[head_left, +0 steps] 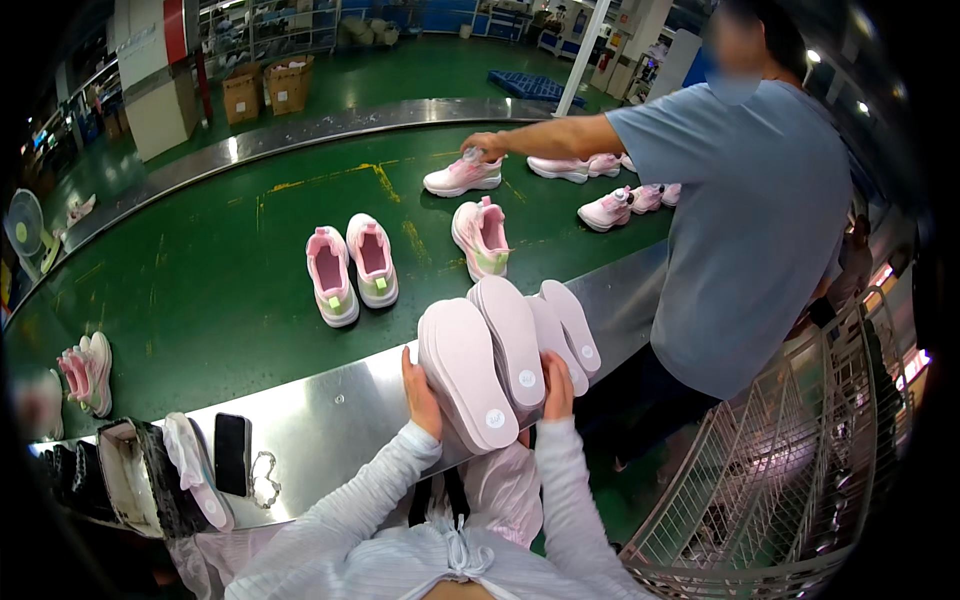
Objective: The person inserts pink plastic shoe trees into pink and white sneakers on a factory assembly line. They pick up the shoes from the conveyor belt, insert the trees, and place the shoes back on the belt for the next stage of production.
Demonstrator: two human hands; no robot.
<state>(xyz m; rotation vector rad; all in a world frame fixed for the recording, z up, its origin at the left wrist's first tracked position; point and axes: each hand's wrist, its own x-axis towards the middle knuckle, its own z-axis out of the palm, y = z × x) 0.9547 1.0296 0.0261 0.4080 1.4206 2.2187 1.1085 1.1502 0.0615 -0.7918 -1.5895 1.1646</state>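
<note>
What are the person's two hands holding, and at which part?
Both hold a bundle of pink shoes, soles up: the left hand on its left side, the right hand on its right side, near the lower end.

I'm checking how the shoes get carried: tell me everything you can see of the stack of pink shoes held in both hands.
The stack of pale pink shoes is four shoes, soles up and fanned out. The soles look smooth and rubbery, each with a small round mark near the heel. The left hand and the right hand grip the near ends, above the steel edge of the green conveyor belt.
</note>
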